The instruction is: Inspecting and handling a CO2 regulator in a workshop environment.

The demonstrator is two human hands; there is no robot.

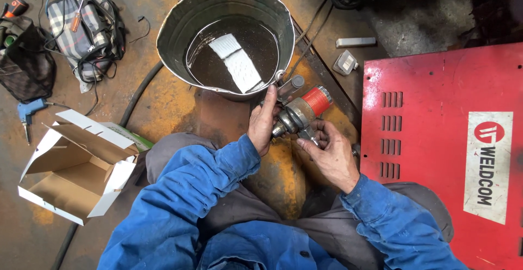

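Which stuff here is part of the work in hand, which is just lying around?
In hand:
- left hand
- right hand
- metal fitting with red cap
- water bucket

Lying about:
- open cardboard box
- plaid bag
- red vented panel
- black hose

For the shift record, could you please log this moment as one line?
left hand: holds metal fitting | right hand: supports fitting from below | fitting: red cap | bucket: dark liquid, beside fitting

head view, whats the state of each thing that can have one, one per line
metal bucket: upright, partly filled with dark liquid
metal fitting: held in both hands beside the bucket rim, red end pointing away
left hand: gripping the fitting
right hand: gripping the fitting from below
cardboard box: open, flaps spread
plaid bag: lying on the floor
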